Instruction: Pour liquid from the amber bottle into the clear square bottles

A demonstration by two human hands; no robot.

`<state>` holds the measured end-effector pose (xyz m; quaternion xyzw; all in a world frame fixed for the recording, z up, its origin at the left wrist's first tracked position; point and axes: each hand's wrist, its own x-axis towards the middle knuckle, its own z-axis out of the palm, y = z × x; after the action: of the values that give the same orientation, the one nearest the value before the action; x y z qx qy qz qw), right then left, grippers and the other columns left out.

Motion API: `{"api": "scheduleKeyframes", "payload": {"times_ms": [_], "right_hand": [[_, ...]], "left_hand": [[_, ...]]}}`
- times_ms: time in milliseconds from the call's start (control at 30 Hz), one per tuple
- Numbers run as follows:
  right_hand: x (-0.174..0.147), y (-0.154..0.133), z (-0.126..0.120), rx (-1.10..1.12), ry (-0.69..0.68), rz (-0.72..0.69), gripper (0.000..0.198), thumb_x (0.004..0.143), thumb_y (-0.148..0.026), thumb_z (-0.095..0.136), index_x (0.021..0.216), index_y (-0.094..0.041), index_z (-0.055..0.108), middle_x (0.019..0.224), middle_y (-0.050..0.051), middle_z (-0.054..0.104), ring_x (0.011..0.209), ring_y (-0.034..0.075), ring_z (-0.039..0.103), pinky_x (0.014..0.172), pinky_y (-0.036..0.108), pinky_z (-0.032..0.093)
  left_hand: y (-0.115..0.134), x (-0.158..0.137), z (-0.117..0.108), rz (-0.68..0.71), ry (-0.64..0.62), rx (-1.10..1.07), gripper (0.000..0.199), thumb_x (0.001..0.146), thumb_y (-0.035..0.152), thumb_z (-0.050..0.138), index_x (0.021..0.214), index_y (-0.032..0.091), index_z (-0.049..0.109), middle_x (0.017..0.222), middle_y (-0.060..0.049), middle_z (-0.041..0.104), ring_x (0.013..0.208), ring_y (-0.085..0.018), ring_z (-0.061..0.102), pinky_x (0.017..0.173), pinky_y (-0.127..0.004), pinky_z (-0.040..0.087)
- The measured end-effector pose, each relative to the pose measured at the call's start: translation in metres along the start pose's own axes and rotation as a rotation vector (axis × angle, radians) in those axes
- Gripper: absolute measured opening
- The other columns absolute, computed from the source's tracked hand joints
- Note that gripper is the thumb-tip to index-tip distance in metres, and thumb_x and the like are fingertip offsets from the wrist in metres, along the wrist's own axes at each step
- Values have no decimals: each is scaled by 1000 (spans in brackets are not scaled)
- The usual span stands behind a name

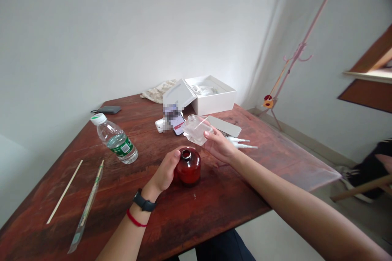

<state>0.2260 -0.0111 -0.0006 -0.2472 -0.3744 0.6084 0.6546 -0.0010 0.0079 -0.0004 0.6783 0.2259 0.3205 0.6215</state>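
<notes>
My left hand (pixel 167 169) is wrapped round the left side of a squat amber-red bottle (pixel 189 169), which stands upright on the table with its mouth uncovered. Just above and behind that bottle, my right hand (pixel 219 144) grips a clear square-sided container (pixel 197 130) by its right edge. The container is tilted and held apart from the amber bottle; I cannot tell what, if anything, is inside. Behind my right hand lie several white pieces with thin tips (pixel 243 144), which look like pump heads, partly hidden by the hand.
A water bottle (pixel 118 140) stands left on the wooden table (pixel 137 220). Near it lie a bare chopstick (pixel 65 191) and wrapped chopsticks (pixel 88 204). Farther back are a lit phone (pixel 177 124), a grey slab (pixel 225 125), an open white box (pixel 214 100), a cloth (pixel 159 91) and a dark pouch (pixel 110 109).
</notes>
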Motion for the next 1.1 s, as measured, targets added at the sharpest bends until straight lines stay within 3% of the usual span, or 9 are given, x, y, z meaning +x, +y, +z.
{"api": "scheduleKeyframes", "payload": {"times_ms": [367, 467, 567, 767, 967, 1100], "right_hand": [[0, 1, -1, 18, -12, 0, 67, 78, -32, 93, 141, -34, 69, 136, 4, 78, 125, 26, 72, 114, 48, 53], [1, 1, -3, 14, 1, 8, 64, 78, -32, 93, 138, -34, 71, 134, 3, 78, 123, 27, 73, 113, 49, 54], [1, 2, -5, 23, 19, 17, 60, 77, -32, 94, 133, -34, 73, 129, 2, 80, 120, 26, 74, 111, 49, 55], [0, 2, -4, 29, 41, 19, 61, 75, -34, 95, 132, -34, 73, 127, 2, 81, 117, 27, 76, 109, 48, 57], [-1, 1, -3, 24, 31, 6, 57, 77, -35, 94, 131, -34, 74, 127, 3, 81, 119, 28, 75, 110, 48, 56], [-1, 1, -3, 31, 28, 13, 64, 76, -35, 94, 135, -36, 71, 127, 2, 81, 117, 28, 76, 109, 48, 57]], "left_hand": [[3, 2, -1, -6, -38, -19, 83, 97, 86, 50, 132, 15, 74, 128, -16, 80, 132, -40, 67, 118, -49, 49], [4, 2, -6, 21, -97, -9, 89, 90, 91, 56, 135, 16, 72, 137, -17, 75, 135, -42, 65, 120, -52, 46], [4, 3, -11, 51, -177, -7, 100, 76, 92, 73, 141, 17, 67, 146, -20, 70, 138, -46, 62, 122, -55, 43], [4, 3, -13, 13, -219, 12, 111, 57, 62, 105, 150, 22, 58, 162, -20, 56, 149, -45, 52, 129, -58, 33], [8, 1, -17, -8, -253, 107, 115, 62, 49, 106, 158, 23, 48, 165, -21, 51, 151, -42, 51, 131, -59, 30], [13, 2, -19, -1, -250, 169, 107, 64, 42, 106, 154, 22, 52, 156, -18, 60, 147, -40, 55, 130, -56, 33]]}}
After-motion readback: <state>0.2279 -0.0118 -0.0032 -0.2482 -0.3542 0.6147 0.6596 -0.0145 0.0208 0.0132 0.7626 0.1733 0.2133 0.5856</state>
